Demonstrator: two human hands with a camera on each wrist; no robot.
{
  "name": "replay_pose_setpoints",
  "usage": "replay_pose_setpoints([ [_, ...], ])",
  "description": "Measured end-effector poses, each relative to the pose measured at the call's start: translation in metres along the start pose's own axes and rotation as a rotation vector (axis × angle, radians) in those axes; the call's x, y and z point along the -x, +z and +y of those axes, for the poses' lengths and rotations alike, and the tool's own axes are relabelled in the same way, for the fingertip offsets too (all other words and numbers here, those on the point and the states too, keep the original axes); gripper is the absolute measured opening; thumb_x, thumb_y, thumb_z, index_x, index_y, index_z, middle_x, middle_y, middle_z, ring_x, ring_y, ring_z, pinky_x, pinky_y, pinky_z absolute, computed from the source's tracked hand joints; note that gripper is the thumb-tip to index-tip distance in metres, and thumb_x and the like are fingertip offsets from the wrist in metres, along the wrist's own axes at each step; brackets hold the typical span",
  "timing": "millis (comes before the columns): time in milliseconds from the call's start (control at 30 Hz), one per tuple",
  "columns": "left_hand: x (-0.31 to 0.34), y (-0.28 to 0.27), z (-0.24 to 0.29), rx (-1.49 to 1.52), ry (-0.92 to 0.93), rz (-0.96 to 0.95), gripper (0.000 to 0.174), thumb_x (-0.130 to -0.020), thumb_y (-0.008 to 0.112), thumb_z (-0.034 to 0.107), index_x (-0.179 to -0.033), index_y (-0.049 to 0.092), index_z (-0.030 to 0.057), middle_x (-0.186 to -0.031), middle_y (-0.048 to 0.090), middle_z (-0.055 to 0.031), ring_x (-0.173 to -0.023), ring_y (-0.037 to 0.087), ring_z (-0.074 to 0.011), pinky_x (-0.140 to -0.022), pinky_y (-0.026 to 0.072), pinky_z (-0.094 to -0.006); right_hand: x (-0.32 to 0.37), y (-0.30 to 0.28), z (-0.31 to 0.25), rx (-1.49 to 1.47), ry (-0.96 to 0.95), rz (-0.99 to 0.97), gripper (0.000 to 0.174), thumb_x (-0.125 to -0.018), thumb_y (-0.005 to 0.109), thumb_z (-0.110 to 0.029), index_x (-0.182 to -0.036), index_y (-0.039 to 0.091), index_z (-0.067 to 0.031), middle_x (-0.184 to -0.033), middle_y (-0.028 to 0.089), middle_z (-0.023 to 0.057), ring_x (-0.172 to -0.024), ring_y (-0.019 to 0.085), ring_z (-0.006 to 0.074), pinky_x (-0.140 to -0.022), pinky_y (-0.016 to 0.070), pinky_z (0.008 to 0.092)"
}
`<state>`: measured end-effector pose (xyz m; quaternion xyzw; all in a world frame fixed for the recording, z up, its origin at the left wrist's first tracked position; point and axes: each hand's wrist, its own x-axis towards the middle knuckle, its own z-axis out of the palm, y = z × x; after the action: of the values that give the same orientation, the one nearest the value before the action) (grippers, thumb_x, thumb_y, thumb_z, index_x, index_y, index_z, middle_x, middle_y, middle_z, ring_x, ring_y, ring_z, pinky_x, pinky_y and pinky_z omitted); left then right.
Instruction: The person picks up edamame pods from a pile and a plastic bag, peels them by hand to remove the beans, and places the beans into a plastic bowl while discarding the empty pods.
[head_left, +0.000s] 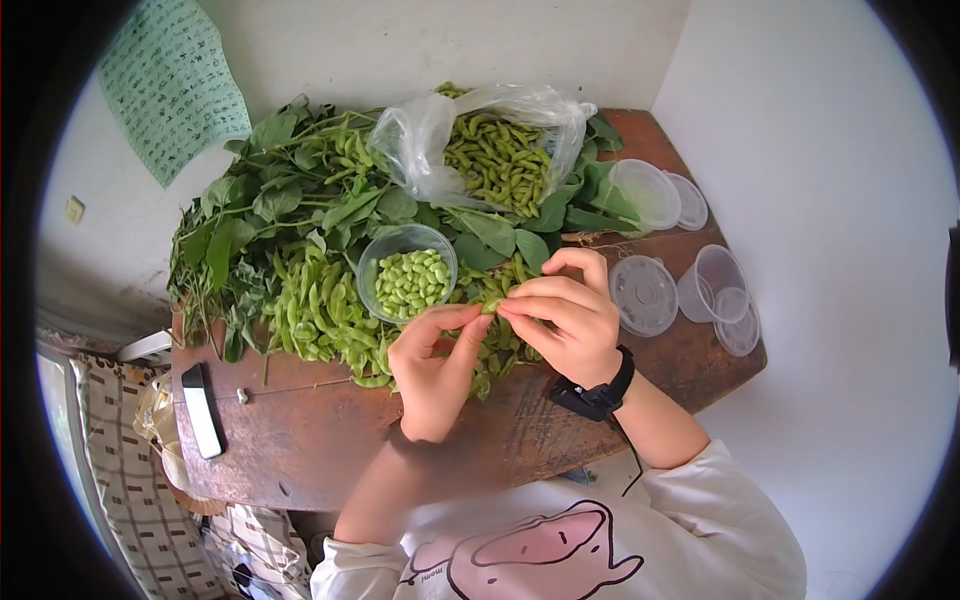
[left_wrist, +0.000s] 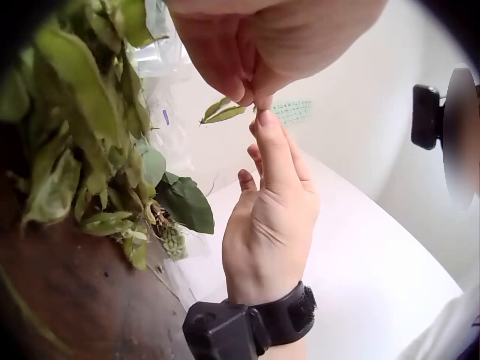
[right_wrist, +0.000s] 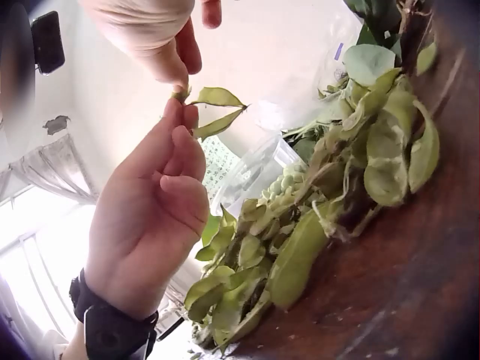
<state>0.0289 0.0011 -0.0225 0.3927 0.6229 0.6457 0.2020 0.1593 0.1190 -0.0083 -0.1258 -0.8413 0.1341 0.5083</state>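
Between the two hands is a green pod [head_left: 491, 306], pinched by the left hand [head_left: 436, 365] from one side and the right hand [head_left: 568, 315] from the other, fingertips nearly touching. In the right wrist view the pod [right_wrist: 217, 97] is split into two halves joined at the tip; the left hand [right_wrist: 146, 217] and right hand [right_wrist: 142, 34] meet at its other end. The left wrist view shows the pod [left_wrist: 223, 111] beside the fingertips. Just behind the hands stands a clear bowl [head_left: 448, 256] holding shelled green beans [head_left: 410, 282]. Loose pods [head_left: 320, 300] lie around it.
Leafy stalks [head_left: 285, 195] cover the table's back left. A plastic bag [head_left: 420, 150] of pods sits at the back. Clear lids [head_left: 642, 295] and an empty tub [head_left: 712, 285] stand at right. A phone [head_left: 201, 415] lies on the wooden table [head_left: 290, 440] at left.
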Motion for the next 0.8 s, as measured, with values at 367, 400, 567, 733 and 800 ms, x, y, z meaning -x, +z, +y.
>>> replay_pose_setpoints([
  [367,-0.003,0.0,0.006,0.23,-0.164,-0.05,0.015,-0.088,0.069,0.004,-0.1,0.066,-0.0046,-0.092,0.067,-0.0086,-0.073,0.063,-0.0097,-0.049,0.0497,-0.0202,-0.009,-0.007,0.004,-0.242,0.084,-0.164,0.017,-0.07,0.078,-0.006,-0.08,0.064,-0.0078,-0.086,0.065,0.0015,-0.093,0.054,0.0256,-0.082,0.0422,0.0374],
  [400,-0.003,0.0,0.006,0.229,-0.163,-0.051,0.015,-0.088,0.069,0.004,-0.1,0.066,-0.0046,-0.092,0.067,-0.0086,-0.073,0.063,-0.0097,-0.049,0.0497,-0.0202,-0.009,-0.01,0.005,-0.295,0.121,-0.195,0.017,-0.071,0.079,-0.007,-0.083,0.066,-0.0072,-0.086,0.065,0.002,-0.093,0.053,0.0256,-0.082,0.0427,0.037],
  [567,-0.003,-0.001,0.007,0.204,-0.143,-0.094,0.016,-0.089,0.067,0.004,-0.103,0.067,-0.0044,-0.095,0.065,-0.0071,-0.073,0.061,-0.0079,-0.052,0.052,-0.0193,-0.009,-0.006,0.007,-0.241,0.055,-0.174,0.022,-0.073,0.079,-0.008,-0.093,0.073,-0.0057,-0.084,0.065,0.0024,-0.091,0.053,0.0248,-0.08,0.0441,0.0343],
  [733,-0.003,-0.001,0.007,0.184,-0.091,-0.111,0.022,-0.091,0.063,0.002,-0.112,0.064,-0.0034,-0.098,0.064,-0.0069,-0.08,0.063,-0.0103,-0.053,0.052,-0.0205,-0.005,0.001,0.004,-0.241,0.062,-0.145,0.019,-0.071,0.079,-0.004,-0.088,0.072,-0.0053,-0.082,0.065,0.0022,-0.09,0.055,0.0241,-0.079,0.0445,0.0345],
  [800,-0.003,0.0,0.008,0.157,-0.071,-0.118,0.024,-0.091,0.063,0.002,-0.115,0.064,-0.0036,-0.1,0.063,-0.0072,-0.08,0.063,-0.0102,-0.054,0.0524,-0.0206,-0.005,0.001,0.002,-0.215,0.052,-0.133,0.018,-0.071,0.079,-0.004,-0.087,0.072,-0.0054,-0.081,0.065,0.002,-0.09,0.055,0.024,-0.078,0.0444,0.0344],
])
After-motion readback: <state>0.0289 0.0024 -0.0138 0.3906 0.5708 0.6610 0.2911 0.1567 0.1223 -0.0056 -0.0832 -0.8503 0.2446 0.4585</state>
